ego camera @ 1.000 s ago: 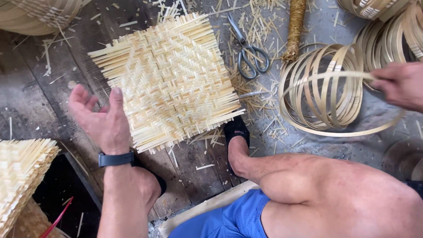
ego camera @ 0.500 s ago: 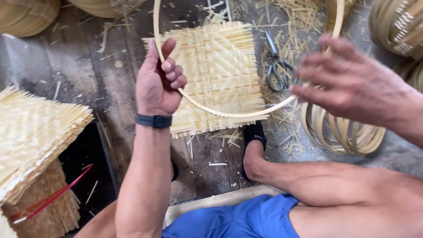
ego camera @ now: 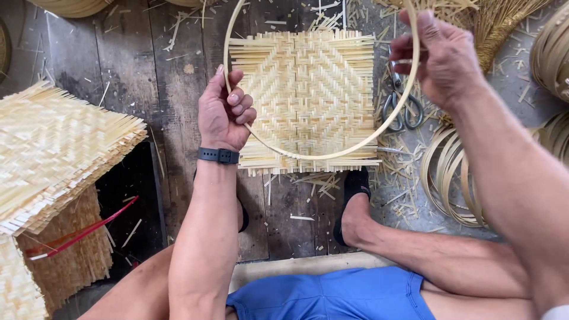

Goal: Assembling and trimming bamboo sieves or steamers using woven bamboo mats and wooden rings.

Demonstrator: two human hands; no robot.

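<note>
left hand (ego camera: 224,115) and right hand (ego camera: 441,59) each grasp one side of the bamboo hoop (ego camera: 332,155), holding it level over the woven mat (ego camera: 305,95), framing its centre

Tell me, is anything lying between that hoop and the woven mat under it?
Nothing visible. The hoop is held by the left hand and right hand directly over the mat. The scissors lie beside the mat, off its right edge.

basket-weaving workshop, stacked woven mats (ego camera: 56,154), bamboo hoop coils (ego camera: 456,184), scissors (ego camera: 402,106), floor scraps
</note>
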